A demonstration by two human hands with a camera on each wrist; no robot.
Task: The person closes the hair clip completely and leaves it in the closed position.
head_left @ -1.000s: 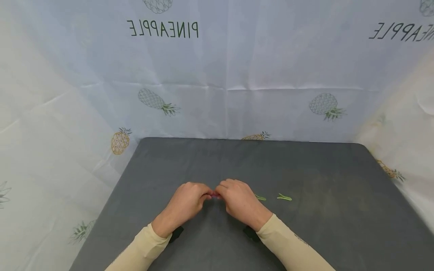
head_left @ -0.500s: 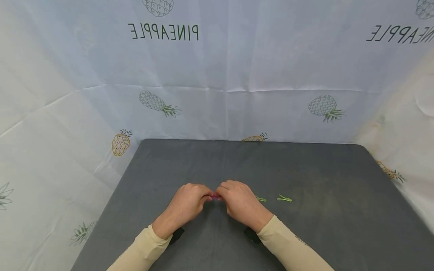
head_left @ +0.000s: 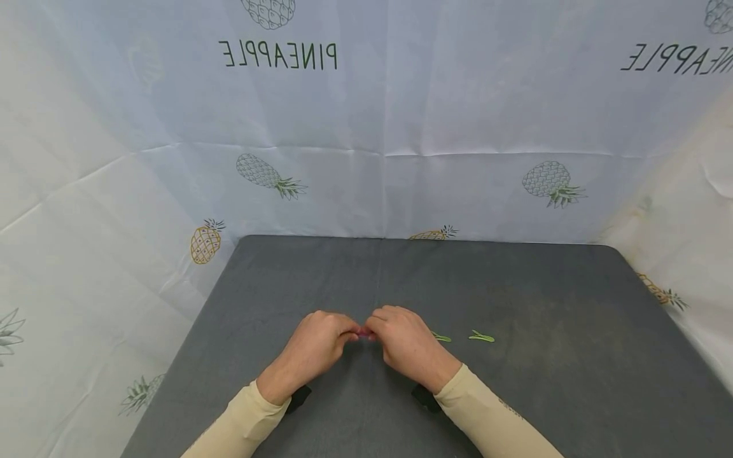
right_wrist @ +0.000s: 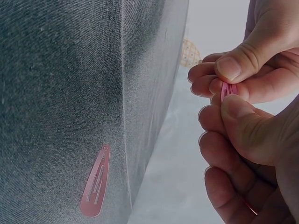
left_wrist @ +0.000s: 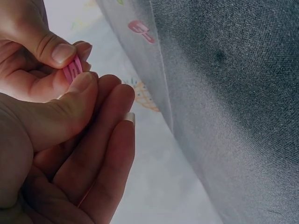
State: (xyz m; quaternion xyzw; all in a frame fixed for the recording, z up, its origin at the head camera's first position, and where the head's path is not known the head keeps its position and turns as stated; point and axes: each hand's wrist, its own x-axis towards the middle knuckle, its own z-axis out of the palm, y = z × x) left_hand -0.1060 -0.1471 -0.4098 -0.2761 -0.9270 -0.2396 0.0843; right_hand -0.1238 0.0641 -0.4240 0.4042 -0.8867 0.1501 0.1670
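Both hands meet over the middle of the table in the head view, a small pink snap hair clip between their fingertips. My left hand pinches one end with thumb and fingers, its other fingers loosely bent in the left wrist view. The opposite end is pinched by my right hand. Fingers cover most of the clip; its slotted middle shows in the left wrist view. Another pink hair clip lies on the table in the right wrist view. Right of my right hand are two green hair clips, one partly hidden and one with its prongs apart.
The dark grey table has rounded far corners. A white curtain printed with pineapples hangs behind and along both sides. Black wrist-worn pieces sit under the forearms. One more pink clip lies near a table crease.
The head view has shifted very slightly. Both hands stay in the same place, still pinching the pink hair clip, and the green clips have not moved.
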